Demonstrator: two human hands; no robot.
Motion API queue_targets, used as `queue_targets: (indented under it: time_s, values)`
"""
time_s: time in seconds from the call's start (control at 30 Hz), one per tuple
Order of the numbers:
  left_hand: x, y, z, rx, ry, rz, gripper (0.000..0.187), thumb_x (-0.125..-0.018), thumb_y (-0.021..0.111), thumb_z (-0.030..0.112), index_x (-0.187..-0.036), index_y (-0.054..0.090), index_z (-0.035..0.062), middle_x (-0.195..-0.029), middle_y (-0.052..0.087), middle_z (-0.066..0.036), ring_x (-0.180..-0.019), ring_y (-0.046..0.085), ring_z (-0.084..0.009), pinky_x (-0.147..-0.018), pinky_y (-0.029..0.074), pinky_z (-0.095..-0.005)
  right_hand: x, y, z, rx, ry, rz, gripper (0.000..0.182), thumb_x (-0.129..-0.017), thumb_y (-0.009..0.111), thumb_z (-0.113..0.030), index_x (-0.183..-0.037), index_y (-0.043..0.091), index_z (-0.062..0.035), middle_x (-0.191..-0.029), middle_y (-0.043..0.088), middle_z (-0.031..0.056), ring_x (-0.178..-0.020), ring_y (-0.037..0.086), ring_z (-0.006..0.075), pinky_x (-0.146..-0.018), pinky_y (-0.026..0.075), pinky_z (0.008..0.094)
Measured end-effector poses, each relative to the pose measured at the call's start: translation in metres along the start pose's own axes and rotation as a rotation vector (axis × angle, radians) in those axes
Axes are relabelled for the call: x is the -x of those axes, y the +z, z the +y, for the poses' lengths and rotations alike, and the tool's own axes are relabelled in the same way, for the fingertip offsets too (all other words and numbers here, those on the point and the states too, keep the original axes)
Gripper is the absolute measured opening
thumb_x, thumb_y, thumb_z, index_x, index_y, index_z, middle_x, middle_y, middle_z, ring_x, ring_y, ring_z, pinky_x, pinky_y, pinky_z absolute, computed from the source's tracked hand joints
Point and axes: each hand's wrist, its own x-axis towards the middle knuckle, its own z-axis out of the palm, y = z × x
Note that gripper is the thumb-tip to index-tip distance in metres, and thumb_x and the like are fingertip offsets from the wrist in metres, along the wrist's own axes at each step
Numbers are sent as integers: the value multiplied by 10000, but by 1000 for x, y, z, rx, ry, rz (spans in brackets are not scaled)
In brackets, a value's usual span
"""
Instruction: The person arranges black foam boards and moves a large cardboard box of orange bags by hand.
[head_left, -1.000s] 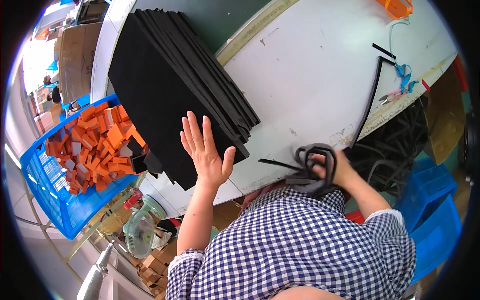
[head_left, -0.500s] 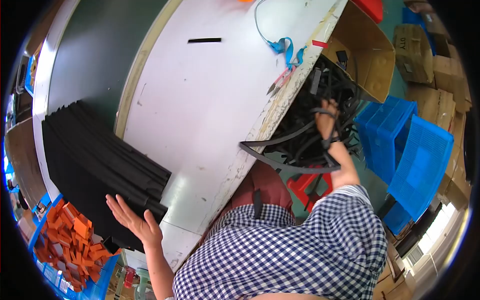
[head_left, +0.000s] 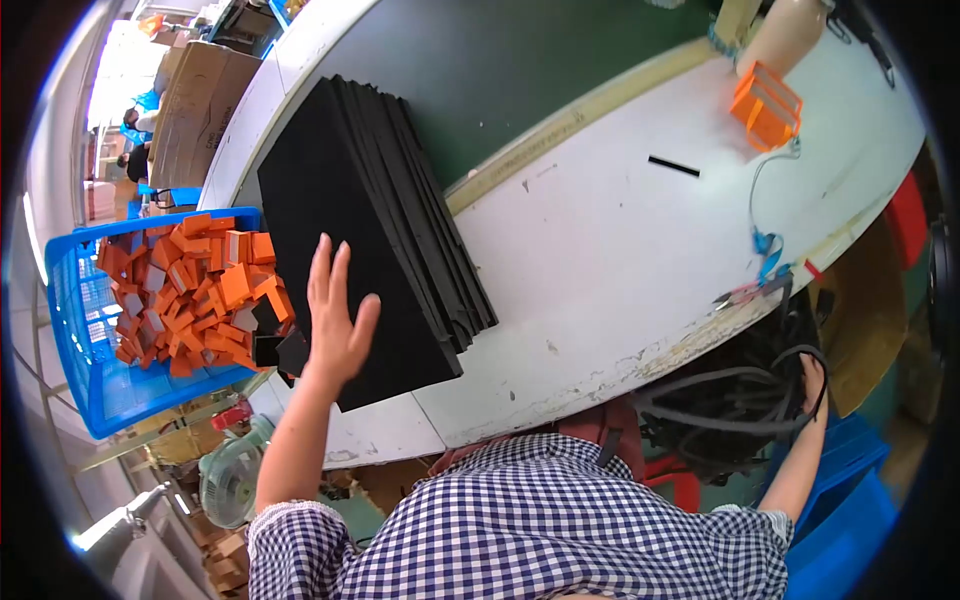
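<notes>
My left hand (head_left: 340, 325) has its fingers spread and holds nothing; it is over the stack of black sheets (head_left: 350, 220) at the left of the white table. Low at the right, my right hand (head_left: 812, 385) is closed around looped black strips (head_left: 735, 398), beside a dark heap of similar strips below the table edge. A short black strip (head_left: 674, 166) lies on the table. Pink-handled scissors (head_left: 742, 294) with a blue ribbon (head_left: 769, 258) rest near the table's front edge.
A blue basket (head_left: 72, 330) of orange blocks (head_left: 180, 290) stands at the left, above a green fan (head_left: 228, 480). An orange holder (head_left: 766, 108) sits at the table's back right. A cardboard box (head_left: 862, 320) and blue crates (head_left: 840, 500) are at the right.
The view has turned left, bringing the whole basket into sight. My right hand still holds black strips, now lower in view. My left hand remains spread by the black stack.
</notes>
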Motion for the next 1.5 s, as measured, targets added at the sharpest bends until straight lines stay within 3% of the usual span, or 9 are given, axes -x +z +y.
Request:
queue_targets:
  time_s: [0.07,0.13,0.2,0.27,0.37,0.4,0.5,0.7,1.5]
  values:
    - [-23,8,-37,-154,-30,72,695,-972,534,387,-1543,273,88,-1612,164,-214,-1497,148,-378,-1191,138,-495,41,-24,-78,179,259,19,491,-936,616,-479,-1170,650,-49,-978,676,22,-900,622,151,-798,501,328]
    - [-43,19,-73,-215,-81,110,696,-986,501,449,-1554,262,126,-1621,148,-199,-1507,127,-355,-1194,121,-507,42,-41,-81,482,102,-28,522,-931,605,-494,-1181,636,-36,-979,707,108,-921,673,258,-797,514,377]
    - [-52,34,-94,-241,-89,118,693,-996,453,493,-1557,256,138,-1626,154,-179,-1511,121,-340,-1197,104,-508,74,-22,-121,1374,-88,-66,444,-905,622,-345,-1164,593,15,-1081,637,279,-1041,593,472,-894,486,514]
    - [-52,45,-102,-212,-96,145,701,-996,422,526,-1556,260,136,-1626,170,-163,-1511,121,-340,-1200,91,-504,129,56,-192,1417,-235,-194,354,-883,635,-274,-1087,594,13,-1119,628,259,-1030,599,456,-891,491,519]
    - [-48,48,-103,-198,-95,157,720,-987,411,551,-1553,268,130,-1625,183,-155,-1509,129,-340,-1198,91,-506,185,176,-266,1334,-615,-473,257,-914,607,-264,-979,587,-16,-1058,632,214,-975,616,415,-840,505,504]
    - [-49,48,-103,-190,-89,171,723,-984,413,553,-1551,270,128,-1625,182,-156,-1509,131,-340,-1197,92,-508,183,214,-279,1359,-640,-637,292,-933,595,-227,-1136,602,-17,-1102,635,205,-1008,610,398,-871,500,468]
    - [-49,46,-101,-189,-94,161,717,-982,421,539,-1550,275,125,-1623,184,-163,-1507,139,-342,-1194,94,-517,148,356,-270,698,-1127,-716,315,-983,556,-247,-1176,609,-3,-1096,661,220,-991,641,382,-853,521,433]
    - [-49,45,-101,-163,-84,158,721,-971,449,505,-1549,275,112,-1622,185,-174,-1506,139,-353,-1192,95,-521,129,625,-262,233,-854,-462,318,-971,564,-303,-1026,601,8,-964,662,231,-868,634,432,-745,509,493]
    - [-42,34,-103,-104,57,34,766,-963,393,577,-1558,259,114,-1636,132,-173,-1519,91,-346,-1201,53,-510,110,585,-253,192,-1058,-119,109,-949,528,-118,-965,521,-10,-934,604,210,-743,613,423,-636,507,504]
